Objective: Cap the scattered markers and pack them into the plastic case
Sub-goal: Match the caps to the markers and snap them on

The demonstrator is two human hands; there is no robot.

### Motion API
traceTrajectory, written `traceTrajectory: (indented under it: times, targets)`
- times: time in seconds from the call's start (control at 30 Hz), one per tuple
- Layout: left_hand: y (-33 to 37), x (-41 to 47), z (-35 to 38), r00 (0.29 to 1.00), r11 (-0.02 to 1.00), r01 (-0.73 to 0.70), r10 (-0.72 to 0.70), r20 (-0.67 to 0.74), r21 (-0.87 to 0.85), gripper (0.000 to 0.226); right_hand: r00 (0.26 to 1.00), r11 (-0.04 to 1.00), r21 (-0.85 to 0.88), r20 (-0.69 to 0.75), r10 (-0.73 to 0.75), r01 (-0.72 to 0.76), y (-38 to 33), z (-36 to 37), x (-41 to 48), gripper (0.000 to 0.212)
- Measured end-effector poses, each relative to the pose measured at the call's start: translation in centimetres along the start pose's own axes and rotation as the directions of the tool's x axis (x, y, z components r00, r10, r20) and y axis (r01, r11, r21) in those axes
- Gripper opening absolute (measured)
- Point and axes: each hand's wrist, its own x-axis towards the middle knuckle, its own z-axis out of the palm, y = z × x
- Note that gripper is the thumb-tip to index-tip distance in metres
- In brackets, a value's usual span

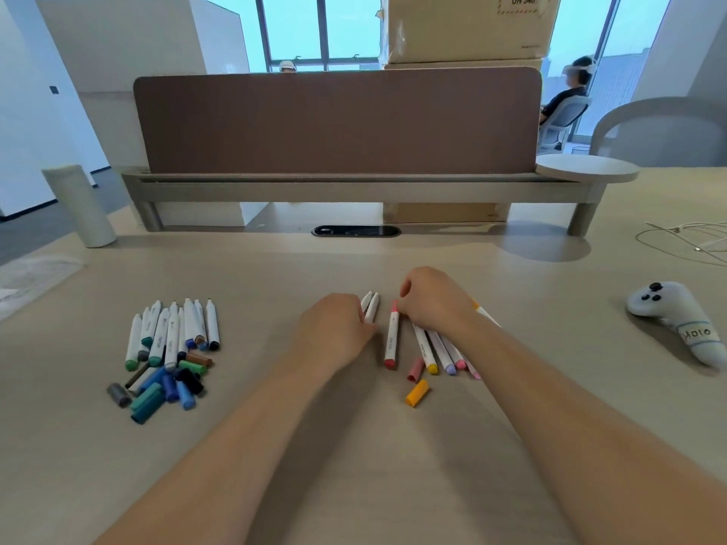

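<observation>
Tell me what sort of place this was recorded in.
Most likely an open-plan office. The work is at a desk with a brown divider screen, cardboard boxes are stacked behind it, and another person sits in an office chair by large windows.

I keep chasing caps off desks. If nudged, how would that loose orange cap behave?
The orange cap looks small and hollow, so it is probably light and easily flicked. Its rounded body on the smooth desk suggests it may roll or skid.

Desk (275, 269) w/ markers (173, 332), loose caps (165, 387), controller (676, 316), cable (676, 245).
</observation>
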Motion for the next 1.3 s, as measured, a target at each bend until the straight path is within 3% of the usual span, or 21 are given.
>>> traceTrajectory:
  times: [0.23,0.5,0.6,0.7,0.83,0.97,1.13,1.3]
  targets:
    - [0.8,-0.3,0.1,0.998,0.993,0.046,-0.05,0.027,0.113,0.027,0.999,0.996,0.086,-0.031,-0.03,0.033,0.5,-0.5,-1.4,0.017]
    - [1.8,-2.0,-0.7,0.999,0.993,-0.016,0.02,-0.032,0.117,0.026,0.997,0.988,0.145,-0.057,-0.051,0.059,1.2,-1.6,-4.2,0.018]
    - [1.4,-2.3,-1.1,0.999,1.0,0.009,-0.008,-0.052,0.018,0.025,0.995,0.982,0.159,-0.02,-0.101,0.103,1.5,-2.3,-5.3,0.015]
    - [0.3,-2.8,-1.5,0.997,0.976,0.063,-0.069,-0.022,-0.209,0.029,0.987,0.98,0.143,0.071,-0.147,0.136,1.8,-3.0,-6.7,0.006]
    - [-0.3,-4.7,-2.5,0.994,0.868,0.106,-0.101,0.036,-0.485,0.032,0.951,0.97,0.135,0.207,-0.229,0.205,2.1,-4.0,-8.8,0.009]
    - [-0.7,-6.4,-2.7,0.981,0.671,0.193,-0.131,0.141,-0.716,0.021,0.906,0.947,0.023,0.285,-0.313,0.32,1.6,-4.3,-10.9,0.007]
    - [-0.8,-8.1,-3.3,0.977,0.545,0.213,-0.108,0.185,-0.811,0.012,0.9,0.942,-0.077,0.329,-0.286,0.328,0.8,-3.5,-11.9,0.019]
    - [-0.9,-8.7,-3.9,0.984,0.51,0.175,-0.052,0.172,-0.842,0.014,0.892,0.927,-0.158,0.367,-0.265,0.341,0.1,-3.0,-12.2,0.02]
